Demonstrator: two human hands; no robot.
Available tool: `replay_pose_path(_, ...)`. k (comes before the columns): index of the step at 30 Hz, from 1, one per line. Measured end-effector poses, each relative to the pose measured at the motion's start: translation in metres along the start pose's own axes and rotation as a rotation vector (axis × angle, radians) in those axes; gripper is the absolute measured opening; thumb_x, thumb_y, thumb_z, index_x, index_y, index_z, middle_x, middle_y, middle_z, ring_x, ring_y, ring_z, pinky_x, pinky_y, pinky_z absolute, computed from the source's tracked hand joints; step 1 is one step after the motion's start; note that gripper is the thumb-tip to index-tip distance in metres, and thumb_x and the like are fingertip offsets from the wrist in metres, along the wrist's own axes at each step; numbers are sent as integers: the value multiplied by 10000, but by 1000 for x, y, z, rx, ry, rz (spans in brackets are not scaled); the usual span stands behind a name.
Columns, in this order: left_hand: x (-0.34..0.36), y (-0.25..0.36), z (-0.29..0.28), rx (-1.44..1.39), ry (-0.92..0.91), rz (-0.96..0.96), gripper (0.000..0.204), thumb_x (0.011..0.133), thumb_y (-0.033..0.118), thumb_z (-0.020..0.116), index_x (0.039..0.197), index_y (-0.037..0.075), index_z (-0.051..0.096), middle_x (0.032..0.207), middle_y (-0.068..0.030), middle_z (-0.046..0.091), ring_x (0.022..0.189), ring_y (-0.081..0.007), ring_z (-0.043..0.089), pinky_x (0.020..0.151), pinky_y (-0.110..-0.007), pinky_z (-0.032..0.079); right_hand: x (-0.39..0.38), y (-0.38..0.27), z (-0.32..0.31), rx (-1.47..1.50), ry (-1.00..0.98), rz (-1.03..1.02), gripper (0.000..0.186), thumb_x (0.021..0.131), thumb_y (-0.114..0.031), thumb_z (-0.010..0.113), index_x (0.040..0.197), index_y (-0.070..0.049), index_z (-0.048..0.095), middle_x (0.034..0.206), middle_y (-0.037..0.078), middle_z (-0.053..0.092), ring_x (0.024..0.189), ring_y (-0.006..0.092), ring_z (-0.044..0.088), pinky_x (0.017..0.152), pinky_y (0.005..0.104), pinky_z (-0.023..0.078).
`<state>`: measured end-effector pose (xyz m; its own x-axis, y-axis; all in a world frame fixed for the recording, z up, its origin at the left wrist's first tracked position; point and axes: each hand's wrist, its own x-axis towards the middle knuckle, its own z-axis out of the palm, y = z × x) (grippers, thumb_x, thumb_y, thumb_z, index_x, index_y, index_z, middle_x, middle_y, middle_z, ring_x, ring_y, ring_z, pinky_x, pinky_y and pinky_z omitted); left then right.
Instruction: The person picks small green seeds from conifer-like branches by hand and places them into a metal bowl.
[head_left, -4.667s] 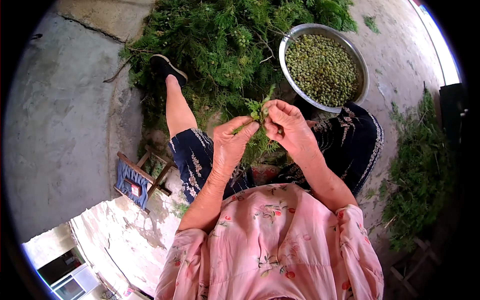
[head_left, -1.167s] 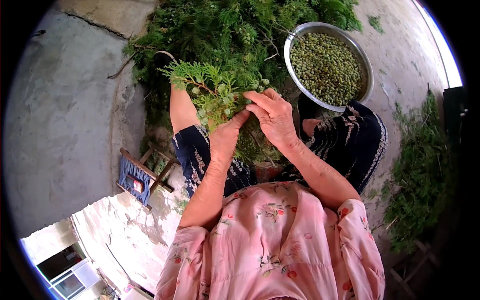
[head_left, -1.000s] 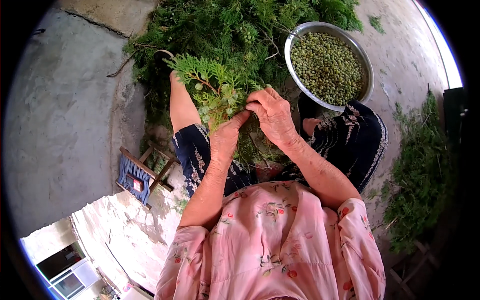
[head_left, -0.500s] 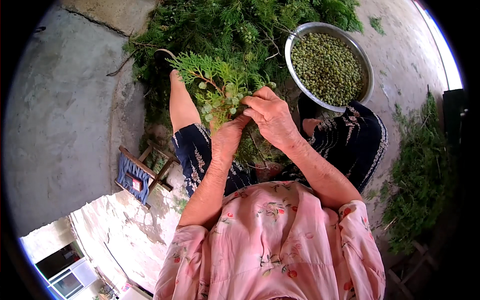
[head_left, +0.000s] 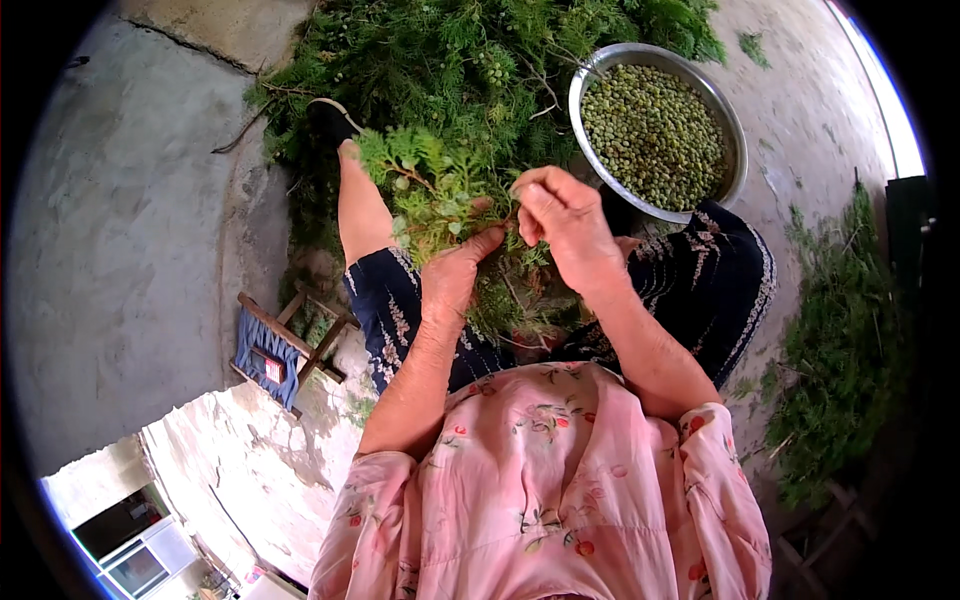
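Note:
My left hand (head_left: 457,272) is closed around the stem end of a leafy conifer sprig (head_left: 418,182), holding it up between my knees. Round pale-green cones show among its flat green leaves, which are slightly blurred. Just to the right, my right hand (head_left: 573,222) is raised with thumb and fingers curled in a pinch at the sprig's right side. Whatever sits between those fingertips is too small to make out. Beyond my right knee stands a round metal basin (head_left: 741,165), filled with small green cones (head_left: 652,135).
A big heap of green conifer branches (head_left: 440,60) lies ahead of my feet. More cut branches (head_left: 835,350) are on the floor at right. A small wooden stool (head_left: 290,345) with blue cloth strips stands at left, near the raised grey concrete (head_left: 130,230).
My right hand has drawn away from my left, rightward along the sprig, and its fingers have curled more. The sprig has dipped slightly and shifted to the right.

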<state>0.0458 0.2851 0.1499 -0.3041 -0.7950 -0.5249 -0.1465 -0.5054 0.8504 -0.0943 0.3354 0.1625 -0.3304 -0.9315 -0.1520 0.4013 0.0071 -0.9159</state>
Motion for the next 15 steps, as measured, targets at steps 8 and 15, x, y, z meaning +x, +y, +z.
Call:
replay_pose_path(8, -4, 18, 7, -239, 10, -170, 345, 697, 167, 728, 968, -25, 635, 914, -66, 631, 814, -133, 569, 754, -251, 446, -2, 3, -27, 415, -1, -12, 126, 805, -20, 548, 929, 0, 557, 836, 64, 564, 665, 115, 526, 581, 232, 422)
replay_pose_path(15, -2, 8, 13, -135, 47, 63, 261, 724, 117, 688, 937, -28, 651, 903, -68, 640, 824, -124, 565, 778, -245, 436, 0, 11, -8, -413, 96, -338, 119, 815, 2, 560, 913, -36, 617, 804, -5, 509, 619, 54, 475, 543, 184, 393)
